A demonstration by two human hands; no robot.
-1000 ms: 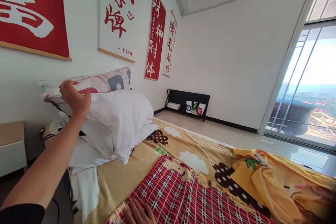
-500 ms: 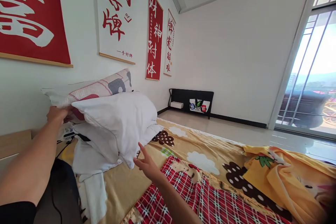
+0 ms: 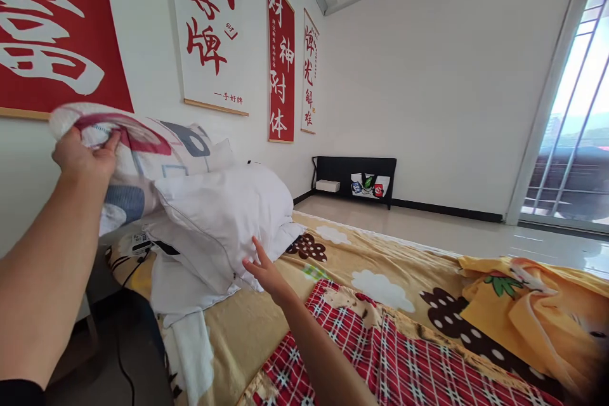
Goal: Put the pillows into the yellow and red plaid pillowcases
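Observation:
My left hand (image 3: 83,155) is closed on the corner of a patterned pillow (image 3: 143,155) with red, grey and blue shapes, lifting it up off the stack by the wall. A white pillow (image 3: 223,212) lies just below and in front of it on the bed. My right hand (image 3: 266,269) is open, fingers spread, right at the white pillow's lower edge. A yellow cartoon bedsheet (image 3: 352,260) covers the bed.
A red plaid blanket (image 3: 380,355) lies in front of me and a bunched yellow quilt (image 3: 533,317) to the right. White cloth (image 3: 190,342) hangs off the bed's left edge. Scrolls hang on the wall; a black low rack (image 3: 354,171) stands in the far corner.
My left hand has gripped the patterned pillow's corner and raised it up and towards me. My right hand left the plaid blanket and reached to the white pillow.

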